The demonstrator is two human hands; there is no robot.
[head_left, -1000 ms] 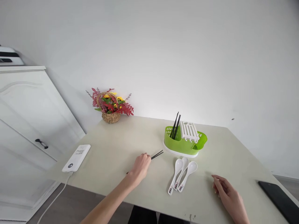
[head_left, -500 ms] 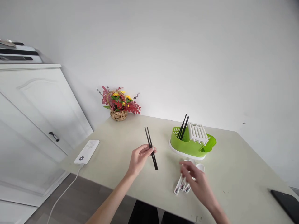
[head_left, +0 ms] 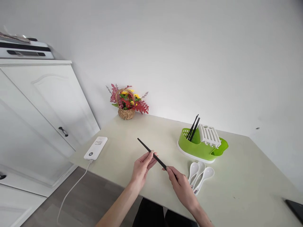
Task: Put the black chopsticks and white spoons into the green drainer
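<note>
Black chopsticks [head_left: 145, 145], lined up so they look almost like one stick, slant down to the right above the table. My left hand [head_left: 143, 165] pinches them near their middle. Around their lower right end the fingers of my right hand [head_left: 180, 184] are closed. Just right of that hand lie several white spoons [head_left: 200, 171], their handles partly hidden behind it. Behind the spoons stands a green utensil holder [head_left: 196, 148] with a white slotted rack [head_left: 209, 135]. More black chopsticks [head_left: 193, 129] lean upright in its left compartment.
A wicker basket [head_left: 126, 114] of red and yellow flowers stands against the wall. A white power bank [head_left: 96, 148] with a cable lies at the table's left edge. A black phone [head_left: 294, 206] lies at the far right. White cabinets [head_left: 47, 104] border the left side.
My right hand has moved left from over the spoons and gripped the chopsticks' lower end. The chopsticks have turned to a flatter slant. The view has shifted slightly left.
</note>
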